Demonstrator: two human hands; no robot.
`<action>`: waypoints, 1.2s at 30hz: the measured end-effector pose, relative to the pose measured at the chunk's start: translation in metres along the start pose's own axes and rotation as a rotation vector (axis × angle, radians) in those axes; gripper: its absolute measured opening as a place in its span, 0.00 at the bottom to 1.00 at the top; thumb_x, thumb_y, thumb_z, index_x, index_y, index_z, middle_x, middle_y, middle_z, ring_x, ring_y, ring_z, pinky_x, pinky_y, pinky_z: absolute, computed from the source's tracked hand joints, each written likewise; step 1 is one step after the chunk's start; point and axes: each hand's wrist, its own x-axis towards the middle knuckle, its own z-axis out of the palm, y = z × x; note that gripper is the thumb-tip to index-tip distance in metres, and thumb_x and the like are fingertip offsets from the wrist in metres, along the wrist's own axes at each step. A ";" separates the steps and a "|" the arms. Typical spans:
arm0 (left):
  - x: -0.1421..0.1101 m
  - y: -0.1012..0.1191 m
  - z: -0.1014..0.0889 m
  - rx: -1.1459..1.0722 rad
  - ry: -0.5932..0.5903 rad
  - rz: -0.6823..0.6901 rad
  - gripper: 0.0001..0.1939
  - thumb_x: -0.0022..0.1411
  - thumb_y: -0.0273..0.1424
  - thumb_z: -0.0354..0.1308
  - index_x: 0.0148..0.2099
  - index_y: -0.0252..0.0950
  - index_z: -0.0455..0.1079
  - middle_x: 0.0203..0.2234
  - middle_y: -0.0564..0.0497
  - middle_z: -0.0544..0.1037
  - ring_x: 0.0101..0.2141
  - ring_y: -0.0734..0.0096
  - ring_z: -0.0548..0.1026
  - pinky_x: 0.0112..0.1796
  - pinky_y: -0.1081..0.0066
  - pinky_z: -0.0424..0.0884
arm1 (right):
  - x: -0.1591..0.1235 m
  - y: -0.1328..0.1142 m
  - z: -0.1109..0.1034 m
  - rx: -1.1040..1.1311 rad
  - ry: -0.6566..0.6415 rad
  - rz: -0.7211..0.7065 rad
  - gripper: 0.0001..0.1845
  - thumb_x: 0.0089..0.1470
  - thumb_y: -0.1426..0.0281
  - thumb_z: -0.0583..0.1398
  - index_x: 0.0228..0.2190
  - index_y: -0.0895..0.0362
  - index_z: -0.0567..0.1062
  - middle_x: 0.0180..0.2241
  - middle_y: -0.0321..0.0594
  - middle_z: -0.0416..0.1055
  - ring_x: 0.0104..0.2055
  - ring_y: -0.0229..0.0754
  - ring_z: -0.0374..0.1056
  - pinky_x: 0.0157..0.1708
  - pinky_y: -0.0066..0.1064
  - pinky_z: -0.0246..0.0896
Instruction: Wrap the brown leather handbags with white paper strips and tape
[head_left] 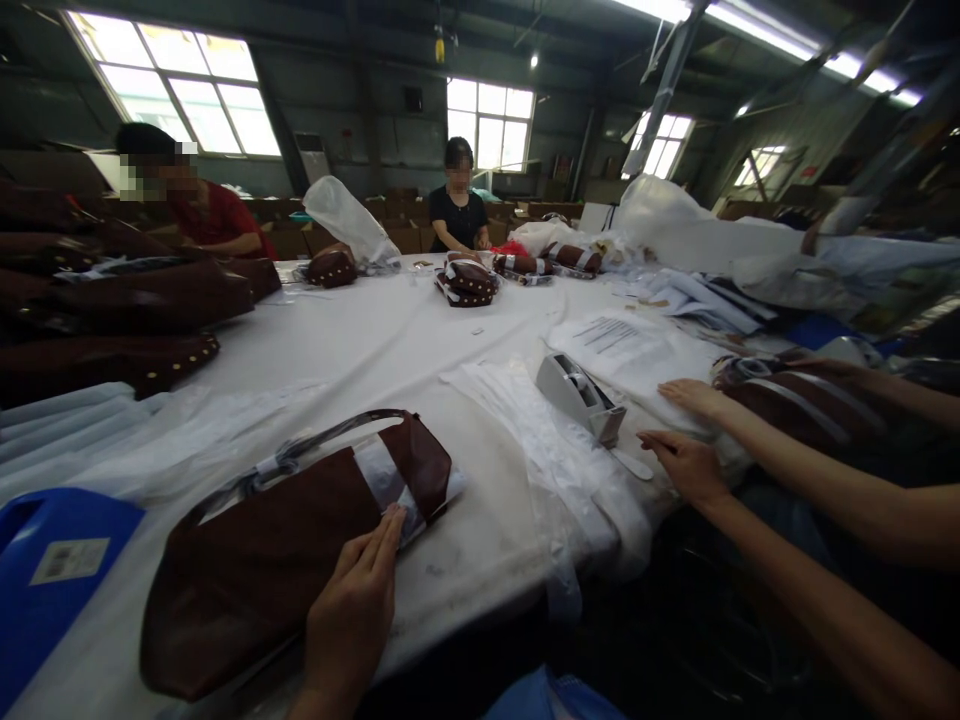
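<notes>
My left hand (352,605) lies flat, fingers together, on a dark brown leather bag (255,570) at the table's near edge. Its fingertips touch a clear taped plastic band (390,485) wrapped round the bag's end. The bag's wrapped strap (300,455) curves over its top. My right hand (686,465) reaches in from the right, open and palm down, on a stack of clear plastic bags (570,480). Its fingertips are just short of a grey tape dispenser (581,395). It holds nothing.
A co-worker's hand (694,397) rests just beyond mine, with their other arm on a banded brown bag (802,395). Two people work at the far side of the white table (390,340). Brown bags pile up at left (127,300); a blue crate (52,580) sits near left.
</notes>
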 end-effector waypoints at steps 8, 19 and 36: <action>-0.003 -0.003 0.001 -0.028 -0.005 0.007 0.36 0.64 0.17 0.50 0.71 0.43 0.51 0.59 0.58 0.72 0.48 0.67 0.75 0.43 0.72 0.75 | -0.006 -0.090 -0.041 -0.603 -0.206 -1.246 0.19 0.64 0.78 0.54 0.48 0.51 0.78 0.41 0.39 0.81 0.40 0.42 0.75 0.45 0.34 0.68; -0.001 0.002 0.000 -0.126 -0.002 -0.045 0.31 0.63 0.16 0.53 0.67 0.36 0.61 0.60 0.53 0.71 0.48 0.68 0.73 0.49 0.73 0.75 | -0.008 -0.259 0.143 -0.062 -0.754 -1.525 0.07 0.62 0.68 0.59 0.37 0.55 0.78 0.29 0.39 0.76 0.30 0.37 0.69 0.30 0.29 0.58; -0.001 0.006 0.007 -0.094 0.065 -0.073 0.23 0.69 0.24 0.50 0.64 0.36 0.64 0.58 0.51 0.74 0.47 0.70 0.73 0.50 0.72 0.73 | 0.005 -0.374 0.313 -0.611 -1.169 -1.690 0.19 0.50 0.50 0.64 0.27 0.52 0.81 0.24 0.37 0.78 0.25 0.39 0.67 0.25 0.30 0.43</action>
